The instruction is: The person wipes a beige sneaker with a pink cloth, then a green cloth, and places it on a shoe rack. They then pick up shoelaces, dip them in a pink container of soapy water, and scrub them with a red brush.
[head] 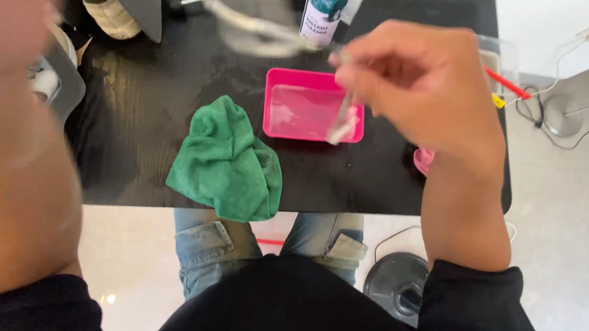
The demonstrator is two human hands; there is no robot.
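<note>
My right hand (422, 85) is raised over a shallow pink tray (268, 102) on a black table (149, 95). Its fingers pinch a thin, pale translucent piece (341, 121) that hangs down toward the tray's right side. A blurred pale loop (248, 33) stretches left from the fingertips; I cannot tell if it is part of the same object. My left hand (10, 25) and forearm are lifted close to the camera at the far left, badly blurred, with the fingers out of sight. A crumpled green cloth (226, 161) lies just left of the tray, near the table's front edge.
A white and teal bottle (326, 10) stands behind the tray. A clear container (502, 55) with a red stick (507, 83) sits at the table's right edge, and a small pink item (422, 160) shows under my wrist. A round dark base (396, 284) and cables lie on the floor.
</note>
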